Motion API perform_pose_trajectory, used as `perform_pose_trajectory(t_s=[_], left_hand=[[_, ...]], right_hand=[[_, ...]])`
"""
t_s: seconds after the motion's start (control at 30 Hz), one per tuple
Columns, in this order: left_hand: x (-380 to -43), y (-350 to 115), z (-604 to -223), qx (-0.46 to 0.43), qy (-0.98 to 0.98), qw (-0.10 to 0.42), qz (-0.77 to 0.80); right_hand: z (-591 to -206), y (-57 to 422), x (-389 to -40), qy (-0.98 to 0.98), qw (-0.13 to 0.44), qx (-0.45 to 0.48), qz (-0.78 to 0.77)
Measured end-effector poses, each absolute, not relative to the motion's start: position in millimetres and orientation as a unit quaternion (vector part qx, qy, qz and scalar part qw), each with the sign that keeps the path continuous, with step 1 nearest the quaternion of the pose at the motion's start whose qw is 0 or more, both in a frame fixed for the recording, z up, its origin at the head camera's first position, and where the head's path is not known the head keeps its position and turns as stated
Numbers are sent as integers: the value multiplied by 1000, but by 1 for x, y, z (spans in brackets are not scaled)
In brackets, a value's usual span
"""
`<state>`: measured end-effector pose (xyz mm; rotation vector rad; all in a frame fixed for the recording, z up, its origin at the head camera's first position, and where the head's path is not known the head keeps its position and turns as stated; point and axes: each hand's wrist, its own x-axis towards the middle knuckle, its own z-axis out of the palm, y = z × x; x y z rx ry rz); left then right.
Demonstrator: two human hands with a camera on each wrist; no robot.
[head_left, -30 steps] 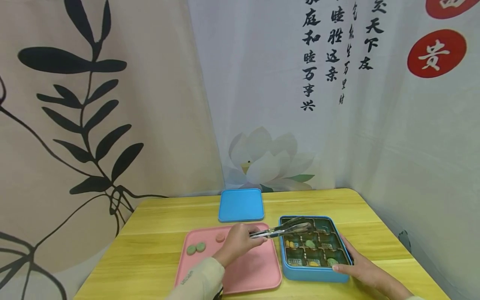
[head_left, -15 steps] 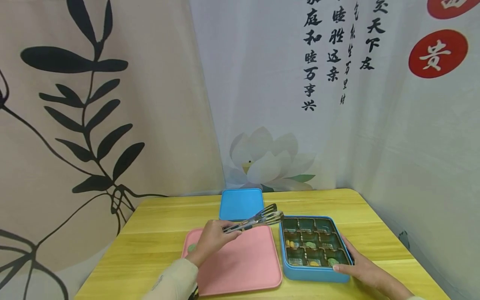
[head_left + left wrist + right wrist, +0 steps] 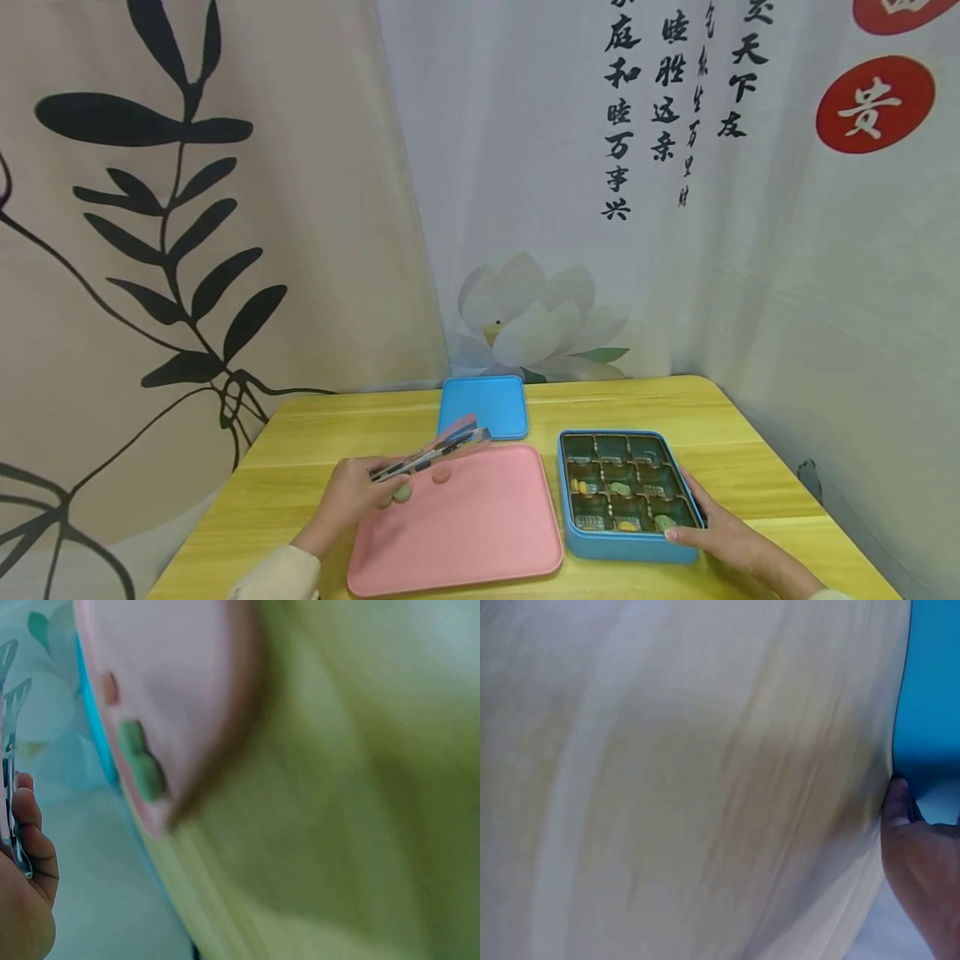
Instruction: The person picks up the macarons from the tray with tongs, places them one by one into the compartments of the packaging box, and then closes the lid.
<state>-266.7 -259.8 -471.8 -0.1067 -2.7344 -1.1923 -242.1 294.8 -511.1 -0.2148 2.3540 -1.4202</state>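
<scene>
I hold the slim metal tongs [image 3: 431,452] in my left hand [image 3: 351,496], slanting up and rightward over the pink tray [image 3: 465,542], where 2 round green pieces [image 3: 402,493] lie near 1 pinkish disc [image 3: 441,474]; my right hand [image 3: 716,533] grips the upright blue box [image 3: 630,547], 4 of its 9 dark compartments holding small pieces [image 3: 620,489]

curtain [image 3: 525,192]: 庭和睦万事兴 / 睦胜远亲 / 天下友 | red oval [image 3: 875,105] on curtain: 贵

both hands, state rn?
Left hand: closed, holding metal tongs.
Right hand: closed on the blue box, gripping its near right corner.
</scene>
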Motion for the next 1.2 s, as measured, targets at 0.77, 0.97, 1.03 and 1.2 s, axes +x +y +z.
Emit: perform_pose_trajectory(t_s=[0.77,0.97,1.03,1.2], left_hand=[[-243,-315,-507,-14,-944,101,-313],[-242,-314,-511,-13,-946,108,-304],[-241,-314,-511,-8,-947,107,-303],[-241,-313,-509,-2,-946,109,-305]], right_hand=[[-512,294,-242,837,185,-77,-510],[-512,295,-243,838,189,-78,-505],[-512,295,-243,841,190,-79,-500],[-510,295,-243,844,191,-74,-496]])
